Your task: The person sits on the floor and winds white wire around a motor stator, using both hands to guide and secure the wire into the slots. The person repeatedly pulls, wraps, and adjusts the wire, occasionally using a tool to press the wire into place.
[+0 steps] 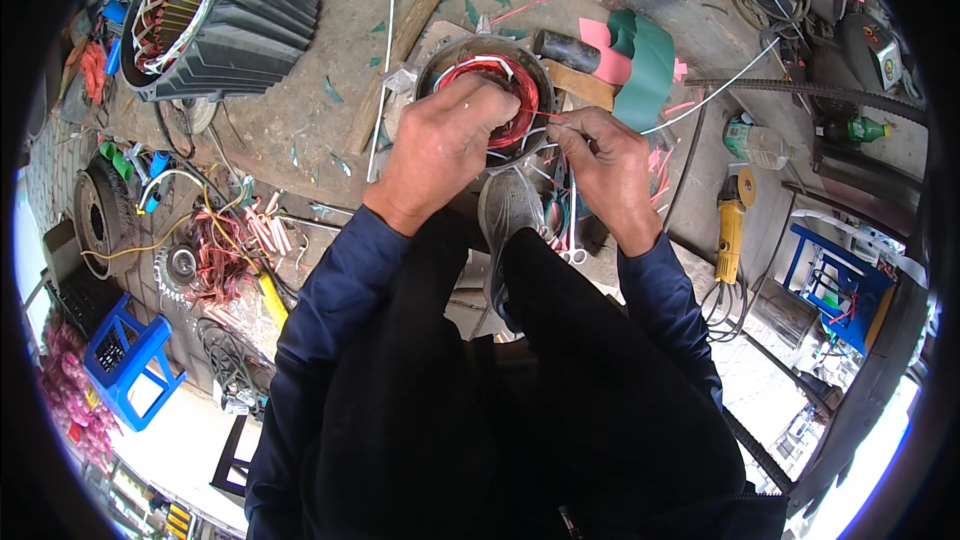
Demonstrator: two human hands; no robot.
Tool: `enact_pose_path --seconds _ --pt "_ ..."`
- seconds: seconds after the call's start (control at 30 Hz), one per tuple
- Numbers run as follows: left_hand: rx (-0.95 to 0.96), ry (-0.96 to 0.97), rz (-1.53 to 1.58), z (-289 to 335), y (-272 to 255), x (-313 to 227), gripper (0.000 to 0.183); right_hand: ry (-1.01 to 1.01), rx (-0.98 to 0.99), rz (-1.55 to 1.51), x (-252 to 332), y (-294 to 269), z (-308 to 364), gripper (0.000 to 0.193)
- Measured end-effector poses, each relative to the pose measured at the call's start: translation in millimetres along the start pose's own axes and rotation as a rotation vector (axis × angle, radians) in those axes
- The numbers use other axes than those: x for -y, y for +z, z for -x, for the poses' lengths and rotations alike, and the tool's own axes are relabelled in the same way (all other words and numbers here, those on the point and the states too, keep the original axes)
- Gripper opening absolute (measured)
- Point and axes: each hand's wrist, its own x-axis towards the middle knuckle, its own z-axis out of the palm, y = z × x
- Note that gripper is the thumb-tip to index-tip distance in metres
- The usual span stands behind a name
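Between my knees sits a round motor stator (428, 62), a dark metal ring with red wire windings (530, 90) and white ties inside. My left hand (445, 145) reaches over its left side, fingers closed in a pinch at the windings. A thin red wire (538, 113) runs taut from there to my right hand (605, 160), which pinches it at the ring's right edge. The left fingertips are partly hidden. My grey shoe (508, 208) is close against the stator's near side. Scissors (573, 256) lie beside the shoe.
A large finned motor housing (265, 25) stands far left, near a wooden stick (412, 35). Green sheet (645, 70) and a black cylinder (565, 50) lie beyond the stator. A yellow angle grinder (732, 225) is at right; copper scraps (225, 255) and a blue stool (130, 355) are left.
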Motion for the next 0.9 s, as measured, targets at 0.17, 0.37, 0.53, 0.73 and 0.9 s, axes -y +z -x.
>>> enact_pose_path --seconds 0.17,0.37,0.53,0.73,0.9 --pt "-0.007 0.011 0.025 3.4 5.2 3.1 0.008 0.003 0.003 0.009 0.2 -1.3 0.8 0.010" --pt "0.044 -0.355 0.145 10.1 11.7 1.9 0.007 -0.068 0.009 0.072 1.7 -3.6 -11.5 0.012" --pt "0.115 -0.406 -0.048 8.8 14.5 -3.5 0.009 -0.174 0.036 0.142 2.0 0.1 -27.7 0.009" --pt "0.220 -0.290 -0.220 3.5 12.1 -4.7 0.010 -0.001 0.025 0.055 9.5 -7.4 -15.6 0.016" --pt "0.286 -0.325 -0.238 2.1 13.6 -5.0 0.010 0.263 0.029 0.112 3.6 -11.3 54.5 0.017"
